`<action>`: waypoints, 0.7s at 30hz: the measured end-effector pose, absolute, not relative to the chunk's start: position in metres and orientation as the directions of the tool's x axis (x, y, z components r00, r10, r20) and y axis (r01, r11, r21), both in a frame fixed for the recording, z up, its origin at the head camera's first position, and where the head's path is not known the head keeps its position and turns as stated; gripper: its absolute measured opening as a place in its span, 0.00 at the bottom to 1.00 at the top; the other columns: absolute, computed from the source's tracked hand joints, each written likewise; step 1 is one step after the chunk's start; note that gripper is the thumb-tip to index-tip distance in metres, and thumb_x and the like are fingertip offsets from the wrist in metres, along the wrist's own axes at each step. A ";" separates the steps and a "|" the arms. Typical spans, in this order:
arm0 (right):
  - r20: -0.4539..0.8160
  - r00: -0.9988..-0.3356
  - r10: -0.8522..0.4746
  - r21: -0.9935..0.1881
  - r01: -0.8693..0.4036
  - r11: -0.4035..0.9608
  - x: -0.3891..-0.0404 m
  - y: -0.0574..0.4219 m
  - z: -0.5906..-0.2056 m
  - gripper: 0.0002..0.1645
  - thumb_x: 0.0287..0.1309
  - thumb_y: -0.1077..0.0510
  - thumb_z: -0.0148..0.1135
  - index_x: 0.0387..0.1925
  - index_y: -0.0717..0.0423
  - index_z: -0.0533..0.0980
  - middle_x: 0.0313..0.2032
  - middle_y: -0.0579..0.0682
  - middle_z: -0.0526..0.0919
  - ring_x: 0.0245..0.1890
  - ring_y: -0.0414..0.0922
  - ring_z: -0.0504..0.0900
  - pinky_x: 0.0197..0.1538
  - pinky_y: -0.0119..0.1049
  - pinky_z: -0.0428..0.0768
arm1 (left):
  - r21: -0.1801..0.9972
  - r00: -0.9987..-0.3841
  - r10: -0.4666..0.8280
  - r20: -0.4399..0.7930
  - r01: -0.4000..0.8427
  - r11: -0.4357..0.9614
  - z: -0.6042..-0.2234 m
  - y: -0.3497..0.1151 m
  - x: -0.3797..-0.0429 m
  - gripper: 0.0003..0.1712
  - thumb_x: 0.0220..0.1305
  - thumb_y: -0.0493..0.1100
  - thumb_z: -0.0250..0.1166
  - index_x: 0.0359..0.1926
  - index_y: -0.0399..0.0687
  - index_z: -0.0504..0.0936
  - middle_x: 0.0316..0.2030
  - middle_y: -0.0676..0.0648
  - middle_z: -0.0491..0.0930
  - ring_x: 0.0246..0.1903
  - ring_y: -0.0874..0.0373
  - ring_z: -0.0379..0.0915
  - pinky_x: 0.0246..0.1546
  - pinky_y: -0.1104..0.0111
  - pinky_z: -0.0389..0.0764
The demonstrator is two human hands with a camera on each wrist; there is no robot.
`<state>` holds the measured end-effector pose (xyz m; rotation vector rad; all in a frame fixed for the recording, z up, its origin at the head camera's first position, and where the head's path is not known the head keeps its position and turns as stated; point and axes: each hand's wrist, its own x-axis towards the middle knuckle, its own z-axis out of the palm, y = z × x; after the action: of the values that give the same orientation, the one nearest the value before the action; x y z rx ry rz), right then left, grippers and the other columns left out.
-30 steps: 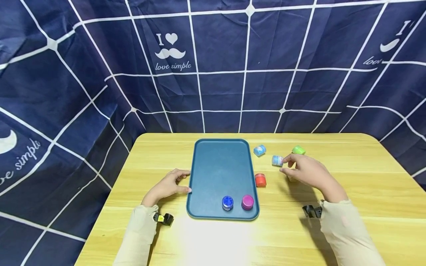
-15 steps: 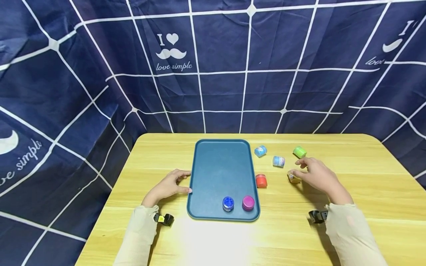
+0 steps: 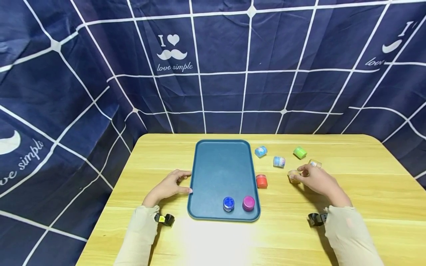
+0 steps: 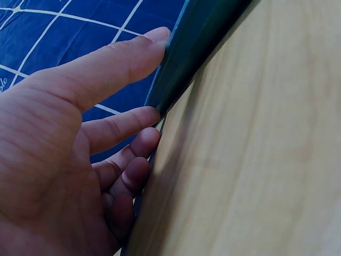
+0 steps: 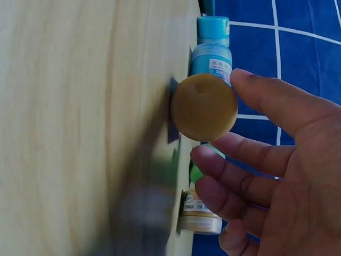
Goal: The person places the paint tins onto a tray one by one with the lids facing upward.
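My left hand rests at the left rim of a dark teal tray; in the left wrist view, thumb and fingertips touch the tray's edge. My right hand pinches an ochre-lidded paint jar lying on its side on the table. Seen from the right wrist, its round lid sits between thumb and index finger. Past that hand lies another yellowish jar, partly hidden in the head view. A blue jar and a magenta jar stand on the tray's near right part.
A red jar lies against the tray's right side. Two light blue jars and a green jar lie farther back on the wooden table. Dark blue gridded cloth hangs behind the table.
My right hand has moved from beside a light blue jar rightward and down onto the ochre-lidded jar, bringing the green and other yellowish jars into view. The left hand has stayed at the tray.
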<state>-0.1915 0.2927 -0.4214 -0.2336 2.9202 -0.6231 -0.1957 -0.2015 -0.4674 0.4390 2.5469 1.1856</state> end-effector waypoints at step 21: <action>-0.196 -0.962 -0.192 -0.514 -0.066 0.855 -0.194 0.297 -0.430 0.36 0.65 0.43 0.57 0.50 0.77 0.74 0.35 0.59 0.82 0.33 0.45 0.75 0.36 0.37 0.74 | 0.775 -0.910 0.389 -0.141 0.144 0.616 -0.467 -0.201 -0.196 0.39 0.52 0.50 0.74 0.65 0.45 0.72 0.52 0.43 0.73 0.46 0.53 0.66 0.51 0.60 0.69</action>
<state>-0.1938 0.2967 -0.4303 -0.1972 2.7903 -0.7609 -0.1962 -0.2009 -0.4672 0.4320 2.5476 1.1828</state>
